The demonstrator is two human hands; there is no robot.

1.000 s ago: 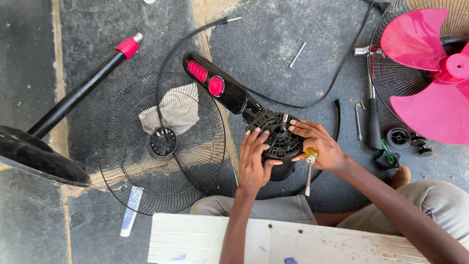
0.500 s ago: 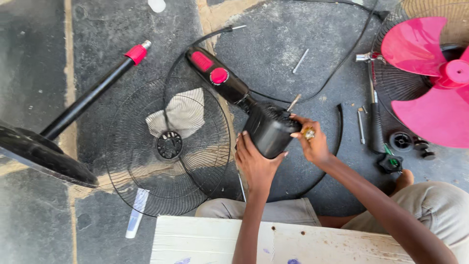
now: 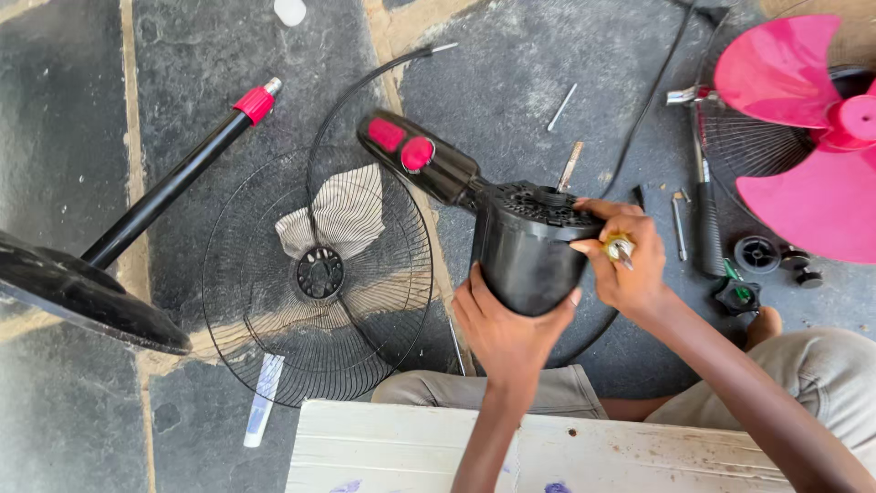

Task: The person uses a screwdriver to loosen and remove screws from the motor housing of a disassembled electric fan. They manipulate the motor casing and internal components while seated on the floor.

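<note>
A black fan motor housing with a neck bearing two pink buttons is lifted off the stone floor. My left hand grips the housing from below. My right hand rests on the housing's upper right edge and pinches a yellow-handled screwdriver in its fingers. A thin metal shaft sticks out past the housing's top.
A black wire fan guard with a cloth on it lies to the left. A black stand pole and base lie far left. Pink fan blades, knobs and tools lie right. A white board lies near my knees.
The housing has been turned and raised, from grille facing up on the floor to held on its side. My left hand slid under it; my right hand stayed at its edge with the screwdriver.
</note>
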